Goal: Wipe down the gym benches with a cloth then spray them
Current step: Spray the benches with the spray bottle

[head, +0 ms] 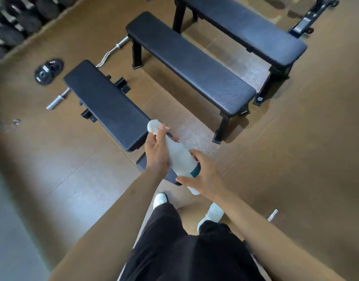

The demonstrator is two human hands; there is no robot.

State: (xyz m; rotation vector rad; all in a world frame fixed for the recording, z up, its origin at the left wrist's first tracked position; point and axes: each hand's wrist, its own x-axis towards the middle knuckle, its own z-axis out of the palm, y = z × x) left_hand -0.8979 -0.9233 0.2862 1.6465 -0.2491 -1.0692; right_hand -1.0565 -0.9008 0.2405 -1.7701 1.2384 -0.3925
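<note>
I hold a white spray bottle [179,157] with a teal band in both hands, above the near end of the nearest bench. My left hand [156,153] grips its neck just below the white spray head, which points away from me. My right hand [203,175] curls round the bottle's base. Three black padded benches lie side by side: the near left bench [105,102], the middle bench [190,63] and the far bench [245,29]. A small dark seat pad [143,164] shows under my left hand. No cloth is in view.
A curl bar [111,51] lies on the brown floor behind the near bench, with weight plates [49,72] beside it. Dumbbells [12,23] line the far left. A short metal bar end [273,214] lies at right. My white shoes [212,213] stand below.
</note>
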